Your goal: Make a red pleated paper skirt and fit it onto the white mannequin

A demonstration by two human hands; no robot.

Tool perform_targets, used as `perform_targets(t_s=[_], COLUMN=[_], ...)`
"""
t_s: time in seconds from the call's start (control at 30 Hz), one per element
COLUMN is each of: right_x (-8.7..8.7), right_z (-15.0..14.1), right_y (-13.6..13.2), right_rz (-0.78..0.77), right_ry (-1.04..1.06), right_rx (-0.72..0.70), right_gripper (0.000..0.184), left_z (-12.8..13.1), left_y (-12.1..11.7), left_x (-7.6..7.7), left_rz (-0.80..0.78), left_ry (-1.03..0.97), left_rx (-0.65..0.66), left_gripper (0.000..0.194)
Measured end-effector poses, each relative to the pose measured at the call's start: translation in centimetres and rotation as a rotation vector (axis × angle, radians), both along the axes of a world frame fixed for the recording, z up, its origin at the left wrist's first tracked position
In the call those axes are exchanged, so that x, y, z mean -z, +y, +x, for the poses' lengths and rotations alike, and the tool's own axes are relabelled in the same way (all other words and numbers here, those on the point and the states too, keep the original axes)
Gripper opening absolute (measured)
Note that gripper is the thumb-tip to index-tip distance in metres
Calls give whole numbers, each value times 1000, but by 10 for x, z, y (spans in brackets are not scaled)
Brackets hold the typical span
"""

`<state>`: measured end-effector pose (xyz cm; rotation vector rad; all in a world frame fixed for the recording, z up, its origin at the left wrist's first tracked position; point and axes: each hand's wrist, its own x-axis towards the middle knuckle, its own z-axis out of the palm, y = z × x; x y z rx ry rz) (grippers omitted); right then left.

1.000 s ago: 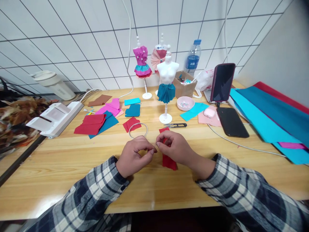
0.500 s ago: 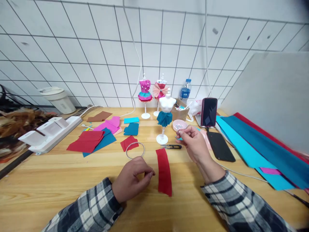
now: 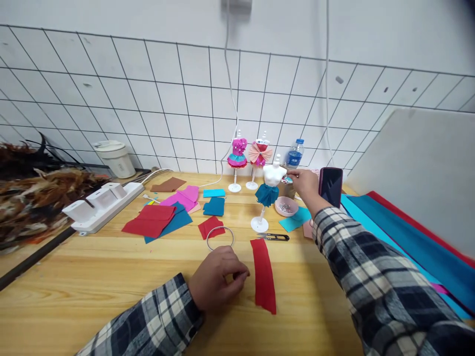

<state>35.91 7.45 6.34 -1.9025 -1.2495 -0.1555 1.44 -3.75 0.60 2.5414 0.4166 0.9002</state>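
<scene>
My left hand point(image 3: 218, 279) rests near the front of the table with thumb and forefinger pinched; whatever is between them is too small to make out. Right of it lies a red fabric strip point(image 3: 264, 277), and a silvery ring point(image 3: 232, 239) is just beyond it. My right hand point(image 3: 305, 183) reaches to the back, fingers pinched over the small cardboard box point(image 3: 287, 190) of scraps, its contents mostly hidden. Close by stands a white mini mannequin point(image 3: 274, 175) in a teal skirt point(image 3: 267, 196). Black thread snips point(image 3: 276, 237) lie at its base.
Two dressed mini mannequins, one pink point(image 3: 239, 148) and one with a peach bow point(image 3: 260, 154), stand behind. A pink bowl point(image 3: 286, 206) of beads, a phone point(image 3: 330, 187) and fabric sheets point(image 3: 419, 237) are right. Fabric pieces point(image 3: 148, 220) and a power strip point(image 3: 104, 205) are left.
My right hand has left the spot beside my left hand and moved forward and right, past the bead bowl to the box. My left hand stays pinched near the strip. The view has tilted up.
</scene>
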Motion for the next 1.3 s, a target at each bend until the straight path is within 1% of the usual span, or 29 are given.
perform_targets(t_s=[0.1, 0.17, 0.2, 0.23, 0.27, 0.3, 0.33, 0.4, 0.43, 0.5, 0.6, 0.73, 0.87, 1.03, 1.17, 1.23, 1.3], right_x=[-2, -5, -5, -5, -3, 0, 5, 16, 22, 33, 44, 46, 46, 49, 48, 47, 48], right_z=[3, -5, -13, -25, -39, -55, -73, -107, -121, -142, -153, -152, -152, -154, -152, -143, -128], right_y=[-7, -23, -35, -49, -66, -84, -103, -138, -151, -168, -174, -170, -172, -177, -177, -175, -173], right_rz=[19, 95, 145, 280, 390, 441, 425, 250, 169, 74, -8, -13, 6, -11, -38, -42, -49], right_ry=[-38, -61, -71, -77, -58, -17, 22, 88, 148, 279, 393, 431, 347, 161, 197, 238, 230], right_rx=[19, 40, 46, 53, 27, -62, -210, -521, -631, -740, -805, -812, -807, -790, -795, -768, -713], right_gripper=[34, 41, 42, 38, 34, 30, 25, 18, 15, 14, 11, 7, 6, 6, 8, 9, 12], left_z=[0, 0, 0, 0, 0, 0, 0, 0, 1, 1, 2, 4, 4, 5, 5, 4, 2], left_y=[0, 0, -1, -1, -2, -2, -3, -3, -4, -4, -4, -3, -3, -4, -2, 1, 3], left_x=[1, 0, -1, -2, -4, -5, -6, -7, -7, -6, -4, -3, -1, -1, 4, 7, 10], left_rz=[-2, 2, 7, 13, 17, 22, 26, 35, 39, 45, 44, 55, 67, 24, -40, -84, -130], left_ry=[-3, -26, -42, -55, -67, -75, -83, -91, -94, -96, -85, -64, -58, -42, 5, 53, 96], left_rx=[13, 6, -3, -13, -22, -28, -33, -49, -58, -72, -78, -73, -71, -129, -129, -104, -109], left_gripper=[17, 18, 18, 19, 19, 19, 19, 19, 19, 19, 19, 18, 16, 14, 16, 23, 36])
